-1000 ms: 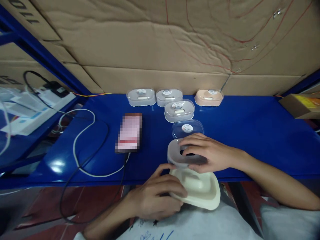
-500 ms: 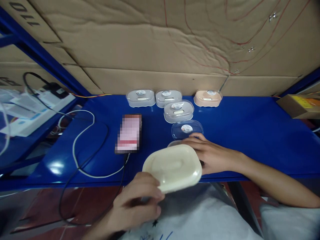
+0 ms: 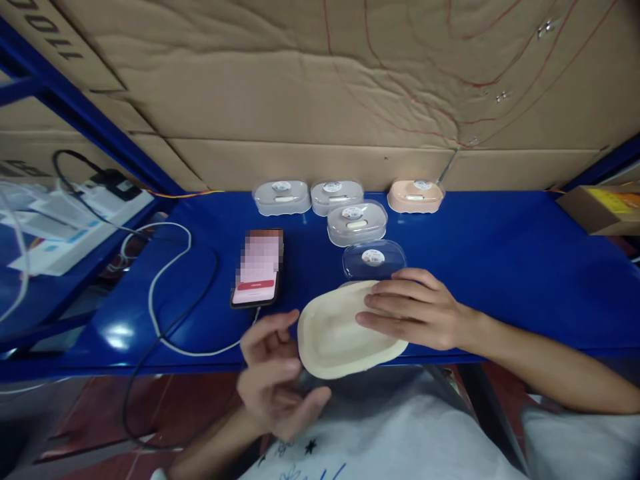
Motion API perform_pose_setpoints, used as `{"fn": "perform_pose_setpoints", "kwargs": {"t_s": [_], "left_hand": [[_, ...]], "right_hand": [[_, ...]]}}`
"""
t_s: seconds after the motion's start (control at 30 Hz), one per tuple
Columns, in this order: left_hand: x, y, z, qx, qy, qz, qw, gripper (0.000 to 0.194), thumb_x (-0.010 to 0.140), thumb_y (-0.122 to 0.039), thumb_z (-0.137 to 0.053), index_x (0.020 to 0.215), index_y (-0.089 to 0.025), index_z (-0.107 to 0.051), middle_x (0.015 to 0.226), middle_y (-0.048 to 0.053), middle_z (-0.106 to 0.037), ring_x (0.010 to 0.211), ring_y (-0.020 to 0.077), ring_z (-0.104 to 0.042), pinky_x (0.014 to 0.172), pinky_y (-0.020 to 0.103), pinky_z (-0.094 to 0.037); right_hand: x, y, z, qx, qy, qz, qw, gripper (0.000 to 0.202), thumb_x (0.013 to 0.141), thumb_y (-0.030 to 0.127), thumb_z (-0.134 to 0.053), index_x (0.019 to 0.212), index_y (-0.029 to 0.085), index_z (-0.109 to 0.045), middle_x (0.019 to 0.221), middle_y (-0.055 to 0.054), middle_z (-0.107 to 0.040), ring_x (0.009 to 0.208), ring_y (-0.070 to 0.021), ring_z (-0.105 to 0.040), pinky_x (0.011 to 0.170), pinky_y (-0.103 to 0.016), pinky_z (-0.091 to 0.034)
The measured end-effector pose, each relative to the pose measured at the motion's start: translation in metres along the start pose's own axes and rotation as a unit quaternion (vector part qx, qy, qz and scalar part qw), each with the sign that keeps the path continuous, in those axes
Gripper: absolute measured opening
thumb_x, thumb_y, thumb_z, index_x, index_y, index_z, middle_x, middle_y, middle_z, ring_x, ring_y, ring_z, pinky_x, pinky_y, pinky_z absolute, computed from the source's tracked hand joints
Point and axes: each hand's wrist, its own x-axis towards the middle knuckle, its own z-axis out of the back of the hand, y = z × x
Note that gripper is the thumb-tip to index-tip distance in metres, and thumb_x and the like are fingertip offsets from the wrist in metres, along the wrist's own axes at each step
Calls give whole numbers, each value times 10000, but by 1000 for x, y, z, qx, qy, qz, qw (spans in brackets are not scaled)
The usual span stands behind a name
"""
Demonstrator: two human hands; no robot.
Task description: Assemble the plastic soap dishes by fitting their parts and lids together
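A cream oval shallow dish point(image 3: 333, 340) is held over the table's front edge. My right hand point(image 3: 417, 308) grips its right end, fingers across the upper face and the thumb hidden. My left hand point(image 3: 275, 373) is beside the dish's left end, fingers apart and curled, thumb stretched out; it holds nothing. Just beyond the dish lies a clear oval lid point(image 3: 357, 261) with a round label. A pale edge of another piece, mostly hidden, shows between lid and dish. Farther back sits a lidded grey-white oval box point(image 3: 350, 230).
Two more lidded grey boxes point(image 3: 281, 199) and a peach box point(image 3: 415, 198) line the back of the blue table point(image 3: 480, 267). A phone point(image 3: 257, 267) with a cable lies left. A power strip point(image 3: 75, 233) stands far left, a cardboard carton point(image 3: 595, 213) far right.
The dish has turned, showing a flat, rimmed face instead of its glossy one. My left hand has let go of it; my right hand has moved onto its right end.
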Motion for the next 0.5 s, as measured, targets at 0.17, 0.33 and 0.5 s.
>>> {"fn": "perform_pose_setpoints", "kwargs": {"t_s": [0.17, 0.33, 0.5], "left_hand": [[14, -10, -6, -218, 58, 238, 945, 758, 955, -656, -661, 1609, -364, -411, 1589, 83, -557, 1366, 336, -621, 1073, 488, -589], [-4, -3, 10, -380, 143, 361, 840, 484, 1086, -560, -456, 1452, -317, -658, 1241, 87, -814, 1180, 308, -772, 972, 450, -675], [7, -1, 6, -374, -40, 360, 854, 440, 1131, -516, -348, 1462, -419, -621, 1438, -8, -731, 1343, 236, -683, 968, 345, -677]], "right_hand": [[-5, 1, -2, -73, -60, 14, 995, 338, 1034, 169, -616, 1321, 310, -724, 1228, 38, -810, 1233, -179, -695, 1057, -360, -521], [-4, 0, -2, -60, -36, -17, 997, 390, 1025, 203, -648, 1381, 362, -663, 1233, 34, -793, 1216, -199, -692, 1023, -381, -515], [0, -6, 1, 10, -52, -139, 989, 427, 980, 506, -725, 1299, 241, -626, 1212, -96, -726, 1142, -278, -680, 963, -440, -499]]}}
